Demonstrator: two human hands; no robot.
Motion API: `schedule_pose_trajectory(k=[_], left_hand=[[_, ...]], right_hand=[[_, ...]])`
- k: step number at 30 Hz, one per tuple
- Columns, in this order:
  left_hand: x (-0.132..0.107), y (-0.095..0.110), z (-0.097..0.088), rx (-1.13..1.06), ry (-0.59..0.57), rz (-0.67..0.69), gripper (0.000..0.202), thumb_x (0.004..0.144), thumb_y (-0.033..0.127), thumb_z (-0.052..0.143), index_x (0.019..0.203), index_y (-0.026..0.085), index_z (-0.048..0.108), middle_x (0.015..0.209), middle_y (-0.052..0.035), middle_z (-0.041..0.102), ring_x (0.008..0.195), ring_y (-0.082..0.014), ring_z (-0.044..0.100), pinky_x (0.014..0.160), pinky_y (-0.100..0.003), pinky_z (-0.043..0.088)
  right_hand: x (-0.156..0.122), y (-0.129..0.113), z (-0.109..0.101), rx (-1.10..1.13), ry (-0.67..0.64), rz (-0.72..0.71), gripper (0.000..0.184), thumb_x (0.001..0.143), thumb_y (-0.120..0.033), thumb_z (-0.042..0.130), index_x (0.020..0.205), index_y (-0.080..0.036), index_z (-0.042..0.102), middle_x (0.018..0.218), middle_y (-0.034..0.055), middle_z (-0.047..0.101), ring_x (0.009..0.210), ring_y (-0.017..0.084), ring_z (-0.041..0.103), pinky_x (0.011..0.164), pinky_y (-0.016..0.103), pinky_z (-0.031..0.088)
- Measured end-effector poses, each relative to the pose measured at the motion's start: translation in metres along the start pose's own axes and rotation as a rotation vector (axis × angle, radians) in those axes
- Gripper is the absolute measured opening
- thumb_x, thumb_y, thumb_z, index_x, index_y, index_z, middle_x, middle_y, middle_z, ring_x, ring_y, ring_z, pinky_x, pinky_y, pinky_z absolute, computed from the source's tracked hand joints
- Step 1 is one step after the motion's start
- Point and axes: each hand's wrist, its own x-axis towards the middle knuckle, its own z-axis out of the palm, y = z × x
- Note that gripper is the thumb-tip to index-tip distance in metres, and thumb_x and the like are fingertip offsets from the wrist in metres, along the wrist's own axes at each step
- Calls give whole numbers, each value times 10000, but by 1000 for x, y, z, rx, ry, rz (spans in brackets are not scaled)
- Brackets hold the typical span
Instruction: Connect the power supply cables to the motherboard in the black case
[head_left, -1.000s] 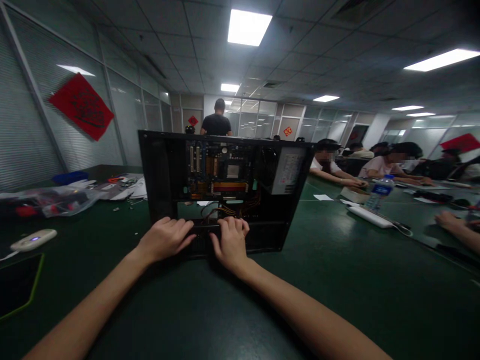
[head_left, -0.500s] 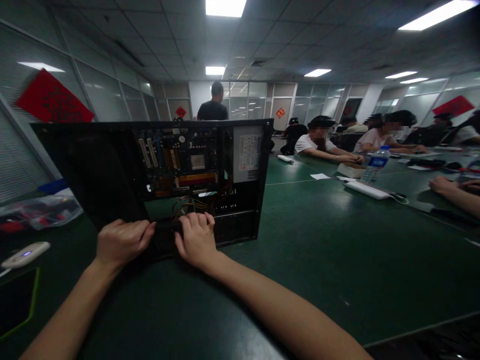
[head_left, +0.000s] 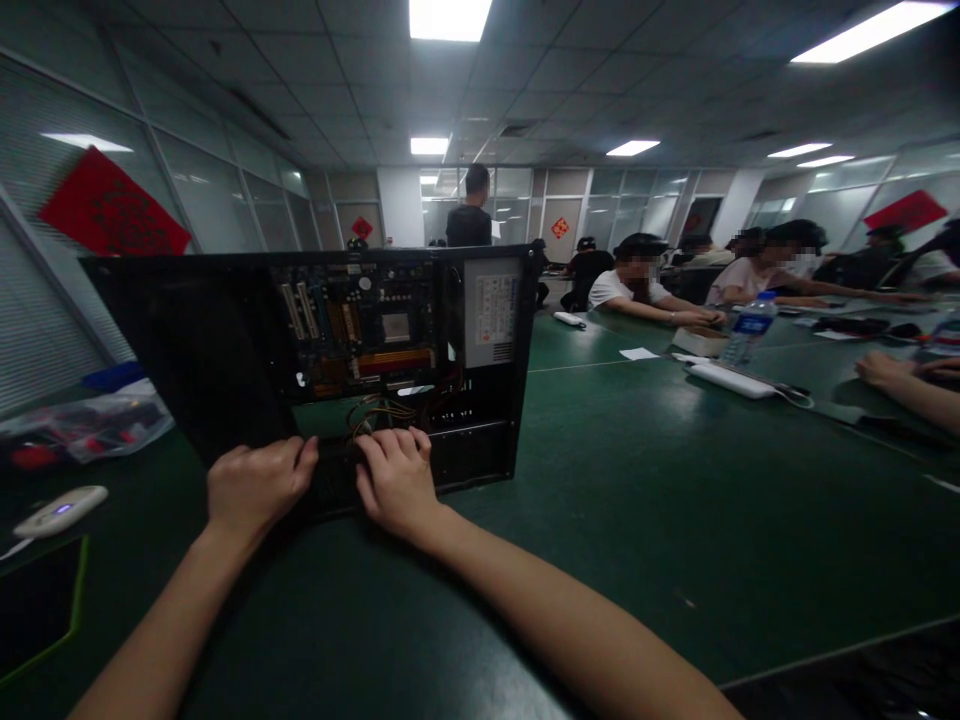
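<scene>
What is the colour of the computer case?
The case is black, seen best in the head view.

Black computer case (head_left: 217, 330) with orange and dark-red slots (head_left: 394, 363) inside and a grey power box (head_left: 478, 340); plain dark green desk (head_left: 637, 560); black flat device (head_left: 34, 610), lime-green rim (head_left: 82, 583); clear bottle (head_left: 739, 350), blue cap (head_left: 766, 296) and label (head_left: 753, 322).

Just the one camera here, worn on the person's head, close in front of the computer case (head_left: 262, 340). It faces the case's open side and looks roughly level, over its top edge, to the glass wall (head_left: 626, 195) well behind it. The view takes in ceiling (head_left: 540, 70) above the case and plenty of table (head_left: 637, 480) to its right.
</scene>
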Motion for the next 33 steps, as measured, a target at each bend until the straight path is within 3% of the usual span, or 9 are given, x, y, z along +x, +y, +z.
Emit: schedule_pose_trajectory(k=[3,6,9,11,14,17,21,27,33], left_hand=[[-2,-1,5,-43,-20,-11,498,1043,364,379,727,174,713,692,-106,739,555,-240,621,543,-318,280],[-3,-3,13,-181,40,-1,382,1036,359,385,1069,155,705,915,-116,777,689,-254,685,611,-336,404],[-2,-1,12,-381,268,38,419,1019,385,405,1337,141,526,1178,-175,709,1029,-309,699,848,-398,523],[-2,9,3,-486,449,69,524,1011,424,421,1464,162,399,1336,-208,607,1248,-359,610,1001,-494,513],[-4,36,-18,-516,609,145,635,1023,476,394,1598,238,264,1488,-195,489,1391,-389,504,1062,-579,492],[-5,66,-36,-538,662,196,682,1034,502,381,1650,253,225,1601,-163,419,1496,-367,400,1163,-562,418],[-2,91,-43,-670,554,111,713,1067,498,315,1679,181,131,1732,-152,191,1608,-322,166,1295,-522,193],[-8,118,-40,-688,428,234,778,1070,545,280,1677,111,61,1739,-195,91,1617,-319,115,1303,-507,151],[-14,139,-41,-704,338,233,697,1060,566,325,1677,284,167,1744,-184,-37,1609,-409,20,1256,-638,107]], right_hand=[[17,-24,-16,431,40,196,341,1057,-396,401,1039,-247,707,1125,50,714,1135,242,580,1165,519,271],[48,-49,-44,1308,20,471,531,1052,-577,291,906,-221,656,994,76,710,947,227,648,952,430,495],[79,-59,-79,1998,-219,724,642,1052,-611,164,857,-201,619,802,68,675,721,207,613,757,393,531],[92,-56,-99,2221,-190,771,638,1070,-561,126,823,-198,588,702,29,613,600,162,523,638,323,493],[96,-46,-115,2367,-71,742,604,1083,-547,153,777,-198,540,592,-32,455,505,117,364,527,241,398],[93,-39,-119,2409,25,732,585,1096,-505,158,747,-193,508,575,-50,370,488,103,286,490,211,341],[92,-37,-118,2409,78,732,563,1101,-483,176,724,-193,478,573,-55,319,485,100,251,480,201,315],[94,-35,-117,2414,36,793,554,1095,-500,204,698,-195,440,548,-70,286,445,86,220,436,191,285],[99,-18,-108,2352,4,927,453,1088,-377,294,674,-204,357,517,-93,235,414,72,164,407,166,236]])
